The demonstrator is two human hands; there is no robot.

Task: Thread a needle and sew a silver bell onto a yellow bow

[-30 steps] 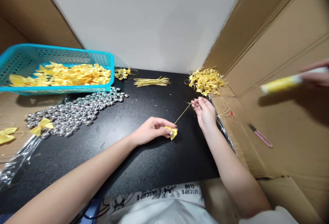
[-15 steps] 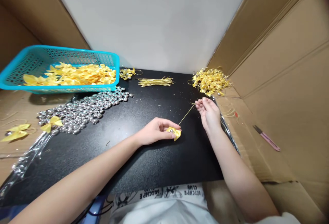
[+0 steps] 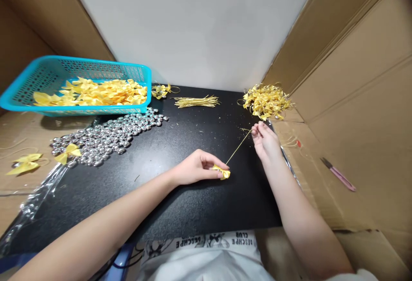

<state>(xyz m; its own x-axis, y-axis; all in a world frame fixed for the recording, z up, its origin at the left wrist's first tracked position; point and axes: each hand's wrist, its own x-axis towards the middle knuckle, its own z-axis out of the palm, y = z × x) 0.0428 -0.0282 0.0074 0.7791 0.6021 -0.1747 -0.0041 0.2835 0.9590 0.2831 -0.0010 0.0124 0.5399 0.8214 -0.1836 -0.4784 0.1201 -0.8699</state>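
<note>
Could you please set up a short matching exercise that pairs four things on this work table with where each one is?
Things:
1. small yellow bow
2. gold string
3. silver beads
4. pink snips

Places:
A. heaped in front of the teal basket
B. lying on the cardboard at the right
C. pinched by the left hand on the black mat
D. stretched from the bow to the right hand

Pairs: 1-C, 2-D, 3-A, 4-B
</note>
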